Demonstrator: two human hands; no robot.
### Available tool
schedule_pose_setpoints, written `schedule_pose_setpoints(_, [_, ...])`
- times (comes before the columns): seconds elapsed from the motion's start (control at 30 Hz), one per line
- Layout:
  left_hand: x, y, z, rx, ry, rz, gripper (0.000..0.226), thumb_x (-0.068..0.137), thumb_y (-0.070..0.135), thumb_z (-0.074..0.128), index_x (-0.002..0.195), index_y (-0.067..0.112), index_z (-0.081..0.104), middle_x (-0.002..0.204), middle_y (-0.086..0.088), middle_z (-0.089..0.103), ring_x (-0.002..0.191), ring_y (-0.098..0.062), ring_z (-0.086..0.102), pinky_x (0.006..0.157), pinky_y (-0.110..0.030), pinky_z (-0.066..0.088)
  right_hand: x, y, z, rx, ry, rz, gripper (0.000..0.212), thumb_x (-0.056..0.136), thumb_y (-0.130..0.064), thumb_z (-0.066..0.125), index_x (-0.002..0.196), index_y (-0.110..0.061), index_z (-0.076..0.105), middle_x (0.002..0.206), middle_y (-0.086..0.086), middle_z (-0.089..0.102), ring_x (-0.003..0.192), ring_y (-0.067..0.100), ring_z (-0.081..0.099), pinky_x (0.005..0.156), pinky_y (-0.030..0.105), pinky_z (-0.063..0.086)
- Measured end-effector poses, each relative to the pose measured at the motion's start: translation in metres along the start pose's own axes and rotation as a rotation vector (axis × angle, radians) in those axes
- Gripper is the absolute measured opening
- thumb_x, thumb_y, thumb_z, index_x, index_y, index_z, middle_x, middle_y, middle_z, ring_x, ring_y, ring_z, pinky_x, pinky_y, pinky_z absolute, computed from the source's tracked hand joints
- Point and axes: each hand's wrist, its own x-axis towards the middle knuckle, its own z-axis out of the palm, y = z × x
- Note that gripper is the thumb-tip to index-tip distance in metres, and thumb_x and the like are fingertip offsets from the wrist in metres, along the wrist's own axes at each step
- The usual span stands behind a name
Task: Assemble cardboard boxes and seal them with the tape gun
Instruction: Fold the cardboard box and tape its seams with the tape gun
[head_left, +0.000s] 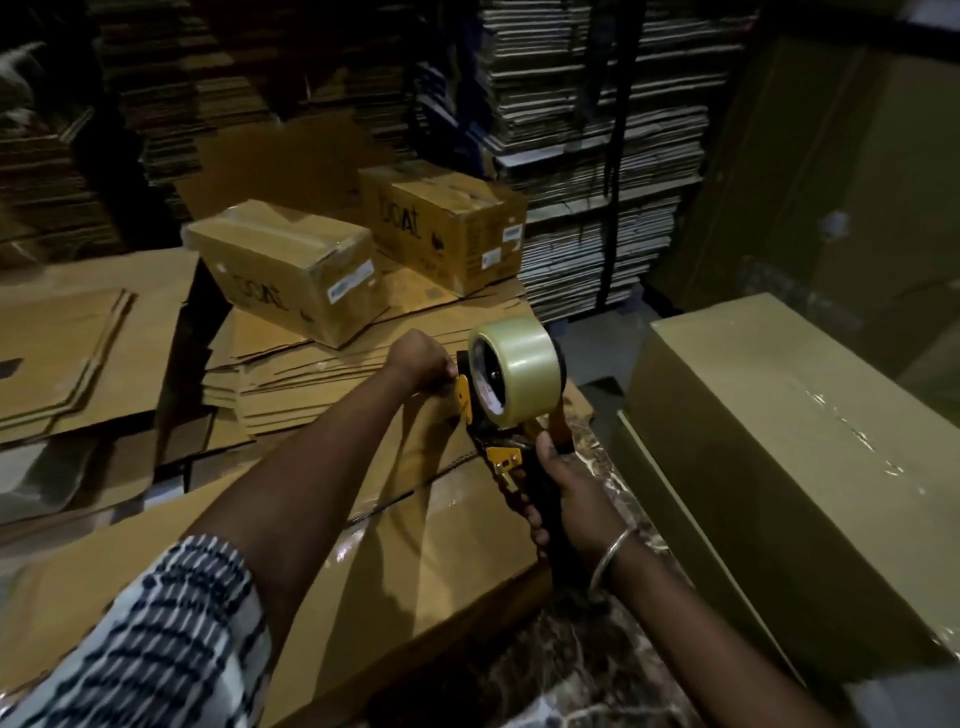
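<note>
A large brown cardboard box (405, 561) lies in front of me, its top flaps meeting in a seam with shiny clear tape along part of it. My right hand (566, 493) grips the black handle of a yellow and black tape gun (498, 415) that carries a roll of clear tape (519, 364); the gun's front sits at the far end of the box top. My left hand (421, 358) reaches to the gun's front edge with curled fingers, pinching at the tape end there; the tape strip itself is hard to make out.
A long taped box (779, 457) stands close on my right. Two small sealed printed boxes (291, 265) (447, 218) rest on a pile of flat cardboard sheets (301, 374) ahead. More flat sheets (78, 353) lie at left; tall cardboard stacks (597, 130) fill the back.
</note>
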Motion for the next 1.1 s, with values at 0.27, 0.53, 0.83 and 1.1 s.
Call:
schedule_pose_setpoints(0.27, [0.016, 0.003, 0.009, 0.366, 0.112, 0.093, 0.010, 0.080, 0.008, 0.072, 0.078, -0.001, 0.076, 0.081, -0.017, 0.074, 0.081, -0.030, 0.072, 0.071, -0.040, 0.058, 0.006, 0.002, 0.002, -0.001, 0.054, 0.086, 0.066, 0.090, -0.073, 0.042, 0.063, -0.014, 0.055, 0.054, 0.004, 0.044, 0.041, 0.018, 0.037, 0.045, 0.024, 0.030])
schedule_pose_setpoints(0.53, [0.014, 0.006, 0.010, 0.399, 0.109, 0.067, 0.015, 0.080, 0.009, 0.075, 0.067, 0.002, 0.073, 0.068, -0.008, 0.067, 0.063, -0.023, 0.062, 0.056, -0.031, 0.047, 0.010, 0.000, 0.003, 0.007, 0.022, 0.191, 0.072, 0.084, -0.082, 0.040, 0.066, -0.014, 0.054, 0.055, 0.001, 0.044, 0.044, 0.019, 0.038, 0.046, 0.024, 0.030])
schedule_pose_setpoints(0.83, [0.038, -0.007, 0.020, 0.304, 0.063, 0.076, 0.008, 0.073, 0.003, 0.077, 0.078, -0.002, 0.075, 0.081, -0.016, 0.074, 0.084, -0.031, 0.073, 0.078, -0.049, 0.061, 0.010, 0.000, 0.003, 0.021, 0.068, 0.181, 0.069, 0.087, -0.078, 0.039, 0.066, -0.014, 0.053, 0.055, 0.004, 0.044, 0.044, 0.020, 0.038, 0.047, 0.025, 0.031])
schedule_pose_setpoints(1.1, [0.020, -0.009, 0.022, 0.486, 0.063, 0.137, 0.020, 0.089, 0.020, 0.070, 0.086, 0.002, 0.077, 0.087, -0.016, 0.074, 0.086, -0.031, 0.070, 0.075, -0.040, 0.056, 0.015, 0.000, 0.001, 0.010, 0.056, 0.225, 0.070, 0.088, -0.078, 0.038, 0.066, -0.014, 0.053, 0.055, 0.003, 0.045, 0.043, 0.019, 0.038, 0.046, 0.025, 0.031])
